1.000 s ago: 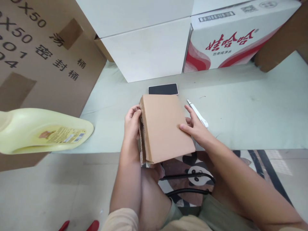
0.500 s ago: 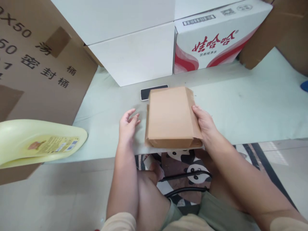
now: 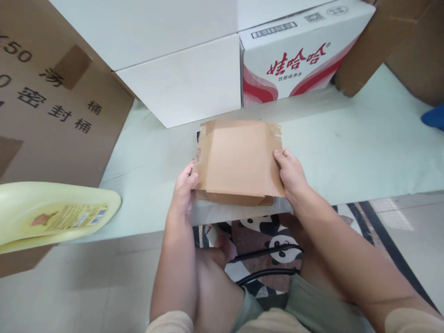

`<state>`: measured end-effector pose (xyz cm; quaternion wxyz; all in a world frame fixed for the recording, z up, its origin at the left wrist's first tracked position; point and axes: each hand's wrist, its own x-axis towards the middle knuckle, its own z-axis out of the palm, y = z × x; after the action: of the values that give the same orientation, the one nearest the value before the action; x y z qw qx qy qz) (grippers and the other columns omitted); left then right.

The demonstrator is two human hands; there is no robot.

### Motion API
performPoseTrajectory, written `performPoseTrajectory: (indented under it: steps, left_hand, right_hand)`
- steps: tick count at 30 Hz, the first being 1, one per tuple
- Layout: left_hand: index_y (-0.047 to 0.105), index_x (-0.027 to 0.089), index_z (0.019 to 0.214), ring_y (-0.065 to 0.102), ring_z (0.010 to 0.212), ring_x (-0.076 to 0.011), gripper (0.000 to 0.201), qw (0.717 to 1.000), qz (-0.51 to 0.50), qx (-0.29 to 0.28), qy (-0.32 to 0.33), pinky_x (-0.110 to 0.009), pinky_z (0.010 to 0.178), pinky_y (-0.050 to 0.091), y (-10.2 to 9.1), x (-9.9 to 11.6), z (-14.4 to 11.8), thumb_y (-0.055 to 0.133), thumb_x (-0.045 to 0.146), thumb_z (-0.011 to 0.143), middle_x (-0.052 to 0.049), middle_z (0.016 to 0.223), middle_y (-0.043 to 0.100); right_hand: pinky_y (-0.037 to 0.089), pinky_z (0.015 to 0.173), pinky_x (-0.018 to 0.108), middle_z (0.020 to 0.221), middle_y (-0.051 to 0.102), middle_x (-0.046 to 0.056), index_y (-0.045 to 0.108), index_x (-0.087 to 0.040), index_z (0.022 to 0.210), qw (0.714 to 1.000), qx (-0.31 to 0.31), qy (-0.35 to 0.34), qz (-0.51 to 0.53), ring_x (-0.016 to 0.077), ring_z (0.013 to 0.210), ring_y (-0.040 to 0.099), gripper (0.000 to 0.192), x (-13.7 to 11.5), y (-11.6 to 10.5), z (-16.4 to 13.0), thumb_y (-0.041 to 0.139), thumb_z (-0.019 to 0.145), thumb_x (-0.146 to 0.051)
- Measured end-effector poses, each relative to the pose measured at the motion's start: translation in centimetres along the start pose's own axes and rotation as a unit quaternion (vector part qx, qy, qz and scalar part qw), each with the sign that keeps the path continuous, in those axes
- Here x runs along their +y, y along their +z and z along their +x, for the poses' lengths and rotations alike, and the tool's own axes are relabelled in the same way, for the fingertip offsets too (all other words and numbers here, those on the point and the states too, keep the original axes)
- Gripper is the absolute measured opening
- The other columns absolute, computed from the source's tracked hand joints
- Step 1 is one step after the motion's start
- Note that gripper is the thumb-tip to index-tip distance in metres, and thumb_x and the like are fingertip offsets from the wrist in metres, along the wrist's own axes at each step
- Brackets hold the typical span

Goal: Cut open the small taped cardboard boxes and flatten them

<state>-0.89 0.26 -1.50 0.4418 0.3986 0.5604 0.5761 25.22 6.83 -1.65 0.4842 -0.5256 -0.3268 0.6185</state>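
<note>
Between my hands is a brown cardboard box (image 3: pixel 237 157) with creased side flaps, held over the front part of the cloth-covered table (image 3: pixel 347 157). My left hand (image 3: pixel 185 182) grips its left flap, thumb on top. On the right edge my right hand (image 3: pixel 291 173) is closed, thumb pressed on the upper face and fingers behind. The side flaps are spread outward, and below the front edge some folded card shows. A phone-like dark device (image 3: pixel 198 137) is almost wholly hidden behind the box's left corner.
White cartons (image 3: pixel 180 88) and a red-and-white water carton (image 3: pixel 298 69) stand along the back. At the left are a large printed cardboard box (image 3: pixel 69 138) and a pale yellow bottle (image 3: pixel 58 212). Something blue (image 3: pixel 433 118) lies at the far right edge.
My left hand, apart from the box before, has taken hold of its left side. The side flaps now spread out wider, and the box covers more of the dark device.
</note>
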Motion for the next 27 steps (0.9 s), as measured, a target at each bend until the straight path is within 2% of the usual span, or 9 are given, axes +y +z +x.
performPoseTrajectory:
  steps: [5, 8, 10, 13, 17, 20, 23, 25, 27]
  left_hand:
    - [0.071, 0.02, 0.102, 0.068, 0.116, -0.0377, 0.075, 0.996, -0.085, -0.007, 0.018, -0.048, 0.099, 0.055, -0.8, 0.3, -1.0, 0.092, 0.063, 0.044, -0.012, 0.1, 0.075]
    - [0.07, 0.021, 0.115, 0.065, 0.12, -0.0405, 0.089, 0.997, -0.041, -0.072, -0.008, -0.053, 0.103, 0.053, -1.0, -0.1, -1.3, 0.096, 0.057, 0.038, -0.014, 0.105, 0.075]
    - [0.068, 0.022, 0.121, 0.064, 0.121, -0.0412, 0.092, 0.996, 0.025, -0.082, -0.003, -0.055, 0.104, 0.052, -0.8, -0.2, -1.2, 0.1, 0.045, 0.038, -0.014, 0.108, 0.075]
    - [0.067, 0.022, 0.122, 0.065, 0.121, -0.0387, 0.087, 0.995, 0.078, -0.054, 0.021, -0.053, 0.104, 0.053, -0.3, -0.1, -0.8, 0.099, 0.041, 0.043, -0.014, 0.11, 0.075]
    - [0.07, 0.019, 0.105, 0.071, 0.107, -0.0311, 0.067, 0.998, 0.033, 0.017, 0.048, -0.041, 0.095, 0.056, 0.1, -0.2, 0.0, 0.095, 0.048, 0.05, -0.012, 0.098, 0.076]
    - [0.069, 0.018, 0.09, 0.072, 0.092, -0.0253, 0.052, 0.994, 0.019, 0.086, 0.057, -0.034, 0.083, 0.056, 0.0, -0.5, 0.3, 0.092, 0.049, 0.055, -0.008, 0.086, 0.074]
    - [0.069, 0.019, 0.084, 0.069, 0.083, -0.022, 0.047, 0.989, 0.038, 0.127, 0.071, -0.031, 0.074, 0.054, -0.1, -0.4, 0.4, 0.092, 0.049, 0.055, -0.006, 0.083, 0.073]
    - [0.07, 0.019, 0.081, 0.067, 0.077, -0.0199, 0.045, 0.987, 0.062, 0.131, 0.072, -0.029, 0.069, 0.053, -0.1, -0.1, 0.3, 0.092, 0.047, 0.054, -0.004, 0.079, 0.072]
    - [0.071, 0.019, 0.078, 0.064, 0.07, -0.0175, 0.041, 0.985, 0.081, 0.134, 0.07, -0.027, 0.064, 0.051, 0.0, 0.2, 0.2, 0.092, 0.044, 0.054, -0.003, 0.075, 0.072]
  right_hand:
    - [0.061, 0.074, 0.041, 0.085, 0.073, 0.0, 0.054, -0.026, 0.089, 1.0, -0.009, 0.012, -0.007, 0.0253, 0.087, 0.073, 0.044, 0.0, -0.2, 0.3, 0.073, 0.072, -0.062]
    - [0.062, 0.073, 0.042, 0.083, 0.073, 0.0, 0.054, -0.026, 0.089, 1.0, -0.011, 0.015, -0.013, 0.0259, 0.086, 0.073, 0.045, 0.3, -0.4, 0.5, 0.073, 0.072, -0.064]
    - [0.062, 0.074, 0.041, 0.083, 0.072, 0.0, 0.055, -0.026, 0.089, 1.0, -0.012, 0.007, -0.016, 0.0261, 0.087, 0.072, 0.044, 0.4, -0.4, 0.6, 0.072, 0.073, -0.063]
    - [0.061, 0.08, 0.045, 0.095, 0.074, 0.004, 0.059, -0.026, 0.097, 0.999, -0.04, -0.022, -0.001, 0.03, 0.1, 0.072, 0.049, 0.2, -0.4, 0.3, 0.06, 0.078, -0.071]
    - [0.055, 0.098, 0.054, 0.136, 0.065, 0.01, 0.056, -0.028, 0.128, 0.983, -0.138, -0.117, -0.009, 0.0361, 0.133, 0.058, 0.083, -0.5, -0.1, -0.6, 0.031, 0.08, -0.09]
    - [0.049, 0.109, 0.053, 0.158, 0.047, 0.009, 0.039, -0.033, 0.149, 0.957, -0.213, -0.187, -0.066, 0.0359, 0.147, 0.043, 0.102, -0.4, 0.3, -1.1, 0.046, 0.068, -0.096]
    - [0.05, 0.109, 0.053, 0.156, 0.048, 0.013, 0.029, -0.031, 0.155, 0.932, -0.295, -0.182, -0.102, 0.0357, 0.14, 0.052, 0.109, 0.4, 0.4, -1.3, 0.073, 0.067, -0.079]
    - [0.054, 0.102, 0.054, 0.141, 0.061, 0.016, 0.04, -0.026, 0.148, 0.933, -0.306, -0.149, -0.119, 0.0355, 0.125, 0.063, 0.093, 0.8, 0.5, -1.4, 0.076, 0.073, -0.068]
    - [0.056, 0.098, 0.056, 0.122, 0.07, 0.016, 0.057, -0.022, 0.131, 0.941, -0.275, -0.135, -0.145, 0.0361, 0.114, 0.068, 0.07, 1.0, 0.5, -1.5, 0.075, 0.076, -0.061]
